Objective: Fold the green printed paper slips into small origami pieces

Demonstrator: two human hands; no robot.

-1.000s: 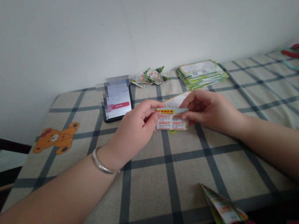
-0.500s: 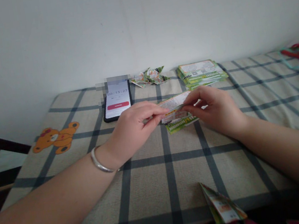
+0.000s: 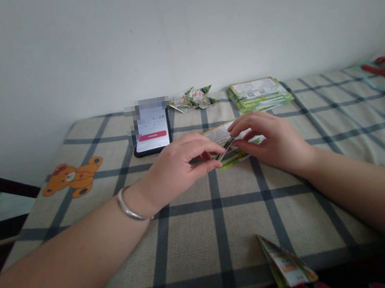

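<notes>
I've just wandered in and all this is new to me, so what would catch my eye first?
Probably the left hand and right hand, whose fingers pinch a small folded paper just over a printed sheet. Next, the orange bear figure toward the left of the checked cloth, and the phone with its lit screen at the back. A folded paper triangle sits at the near edge, right of centre.

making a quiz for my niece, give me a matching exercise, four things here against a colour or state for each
1. left hand
2. bangle
3. bear
4. phone

A. orange
B. screen lit
C. pinching a paper
D. silver

Pairs: 1-C, 2-D, 3-A, 4-B
</notes>
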